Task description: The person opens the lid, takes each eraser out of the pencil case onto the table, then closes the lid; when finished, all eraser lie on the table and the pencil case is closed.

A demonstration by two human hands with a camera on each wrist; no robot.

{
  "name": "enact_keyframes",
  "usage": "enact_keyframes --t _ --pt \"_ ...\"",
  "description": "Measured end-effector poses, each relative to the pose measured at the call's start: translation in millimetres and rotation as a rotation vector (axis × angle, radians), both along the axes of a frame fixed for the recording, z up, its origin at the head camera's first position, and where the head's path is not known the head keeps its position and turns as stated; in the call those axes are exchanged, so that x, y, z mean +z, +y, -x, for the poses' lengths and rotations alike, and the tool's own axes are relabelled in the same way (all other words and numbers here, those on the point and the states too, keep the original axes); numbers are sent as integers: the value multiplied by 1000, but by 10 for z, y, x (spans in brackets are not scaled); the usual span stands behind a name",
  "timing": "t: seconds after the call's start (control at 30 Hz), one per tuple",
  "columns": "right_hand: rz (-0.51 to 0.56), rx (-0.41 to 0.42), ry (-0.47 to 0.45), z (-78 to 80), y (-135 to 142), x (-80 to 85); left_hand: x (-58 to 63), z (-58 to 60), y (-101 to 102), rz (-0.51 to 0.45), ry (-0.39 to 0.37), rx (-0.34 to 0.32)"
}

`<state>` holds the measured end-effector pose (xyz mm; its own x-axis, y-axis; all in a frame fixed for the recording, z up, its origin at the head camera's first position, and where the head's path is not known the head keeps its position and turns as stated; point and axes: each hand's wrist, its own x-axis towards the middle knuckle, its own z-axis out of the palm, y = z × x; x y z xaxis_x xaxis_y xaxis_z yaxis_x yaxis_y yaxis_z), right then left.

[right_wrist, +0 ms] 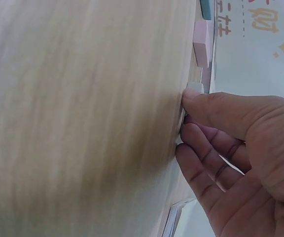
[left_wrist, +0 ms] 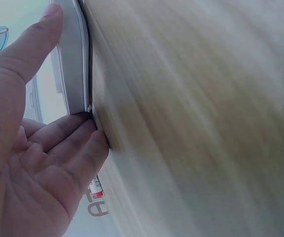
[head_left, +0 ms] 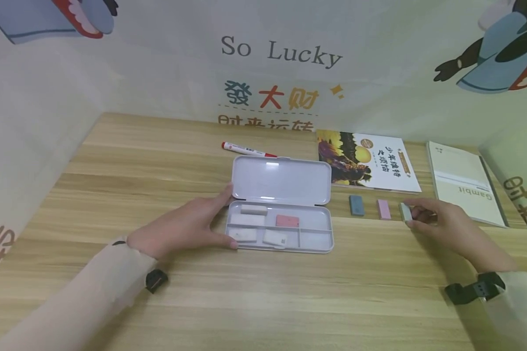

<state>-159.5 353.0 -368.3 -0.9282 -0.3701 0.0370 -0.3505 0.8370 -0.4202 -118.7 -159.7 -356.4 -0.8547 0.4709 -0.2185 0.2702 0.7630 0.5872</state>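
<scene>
A white pencil case lies with its lid folded back. Inside are several whitish eraser-like blocks and a pink one. My left hand holds the case's left end, thumb at the front corner and fingers by the hinge side; the left wrist view shows these fingertips against its edge. To the right, my right hand pinches a small pale green block, like an eraser, between thumb and fingers. It stands at the table surface, partly hidden by the fingers. Left of it lie a pink block and a blue-grey block.
Behind the case lies a white marker with red ends. An illustrated book lies at the back right, and a pale book lies beyond the right hand. A printed cloth hangs behind the wooden table.
</scene>
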Motion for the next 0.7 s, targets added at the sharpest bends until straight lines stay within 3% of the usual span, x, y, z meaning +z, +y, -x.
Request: enact_keyframes --t 0.47,0.7 --pt "4 -5 0 -18 14 -15 -8 0 4 -7 6 -2" --pt "-38 -11 -45 -10 -10 20 -18 -9 -12 -11 2 4"
